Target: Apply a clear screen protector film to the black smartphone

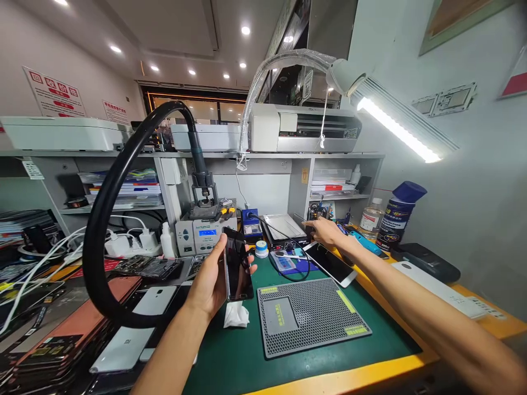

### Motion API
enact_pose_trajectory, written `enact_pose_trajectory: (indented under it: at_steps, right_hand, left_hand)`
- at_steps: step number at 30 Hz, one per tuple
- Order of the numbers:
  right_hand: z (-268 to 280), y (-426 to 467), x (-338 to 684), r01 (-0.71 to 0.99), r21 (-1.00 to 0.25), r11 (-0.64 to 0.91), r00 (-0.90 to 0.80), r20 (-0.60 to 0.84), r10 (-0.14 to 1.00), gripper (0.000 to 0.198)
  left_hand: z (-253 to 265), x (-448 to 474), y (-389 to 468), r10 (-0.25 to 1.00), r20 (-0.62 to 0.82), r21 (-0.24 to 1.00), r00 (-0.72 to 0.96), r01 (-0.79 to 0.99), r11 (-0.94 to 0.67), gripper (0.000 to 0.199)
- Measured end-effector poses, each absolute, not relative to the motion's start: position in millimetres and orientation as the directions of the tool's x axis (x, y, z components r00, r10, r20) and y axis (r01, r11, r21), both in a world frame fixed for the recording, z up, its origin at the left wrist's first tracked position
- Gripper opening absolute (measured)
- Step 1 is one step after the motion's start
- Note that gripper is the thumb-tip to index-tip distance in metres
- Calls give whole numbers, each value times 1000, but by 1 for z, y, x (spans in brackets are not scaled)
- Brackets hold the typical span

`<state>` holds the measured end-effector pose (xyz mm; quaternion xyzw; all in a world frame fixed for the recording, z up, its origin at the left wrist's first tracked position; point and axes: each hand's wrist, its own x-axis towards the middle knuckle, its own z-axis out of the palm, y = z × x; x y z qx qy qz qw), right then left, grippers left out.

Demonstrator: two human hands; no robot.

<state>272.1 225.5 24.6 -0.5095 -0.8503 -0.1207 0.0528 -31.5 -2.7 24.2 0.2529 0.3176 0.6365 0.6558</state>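
My left hand [208,277] is closed around a dark smartphone [237,269], held upright with its glossy black screen tilted towards me. Over on the right, my right hand [325,231] is stretched out beside the heating plate [284,227]. Its index finger points left at the plate's rear right corner; whether it touches there I cannot tell. Below that hand lies a white-framed phone [331,263] with a dark screen. A grey perforated mat [313,315] lies on the green work mat [230,362], and a crumpled white tissue [236,315] sits under the held phone.
A thick black hose [96,236] arches on the left, near a rework station [201,236]. Stacked phones [61,340] crowd that side. A lit lamp [399,126] hangs at upper right, above a spray can [395,219] and a clear bottle [370,219]. A small round tub [261,248] stands mid-table.
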Motion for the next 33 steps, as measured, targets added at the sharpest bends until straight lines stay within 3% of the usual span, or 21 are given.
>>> enact_pose_trajectory:
  at_steps: [9, 16, 26, 33]
  right_hand:
    - [18, 222, 271, 854, 190, 485, -521, 311, 795, 51]
    - [18, 208, 261, 898, 207, 388, -439, 372, 818, 50]
    - [16, 203, 253, 949, 192, 249, -300, 324, 897, 31]
    - [15, 205, 250, 957, 132, 258, -284, 245, 927, 31]
  left_hand:
    - [30, -28, -5, 996, -78, 741, -45, -670, 28, 45]
    - [26, -29, -3, 997, -58, 734, -49, -679, 9, 44]
    - [28, -28, -4, 996, -69, 731, -56, -682, 12, 42]
    - [27, -29, -3, 997, -60, 734, -56, -679, 6, 42]
